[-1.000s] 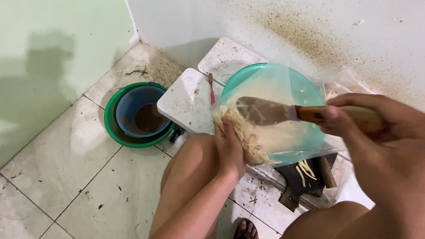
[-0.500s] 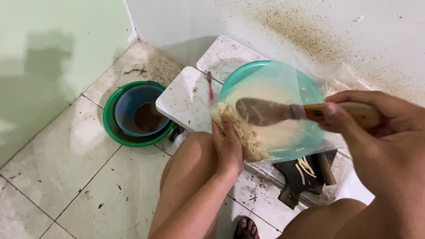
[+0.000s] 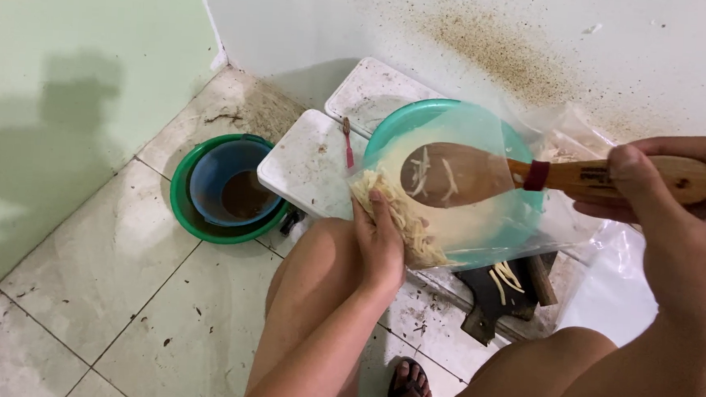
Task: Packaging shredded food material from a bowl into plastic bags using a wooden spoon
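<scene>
My right hand [image 3: 668,187] grips the wooden handle of a broad-bladed knife [image 3: 459,174], held flat above a teal basin [image 3: 422,117]; a few pale shreds stick to the blade. My left hand [image 3: 381,244] pinches a clear plastic bag [image 3: 480,229] filled at its lower left with pale shredded strips [image 3: 396,217]. The blade lies over the bag's open side. Both my bare knees are in the foreground.
A dark cutting board [image 3: 505,299] with loose shreds lies under the bag. White slabs [image 3: 306,164] support the basin. A blue bucket [image 3: 229,184] nested in a green one [image 3: 183,206] stands left on the tiled floor. A red-handled tool [image 3: 348,142] lies on the slab. Speckled wall behind.
My right hand has drawn back to the right and risen, turning the knife so its blade lies flat and broad with shreds on it. The left hand and bag hold still.
</scene>
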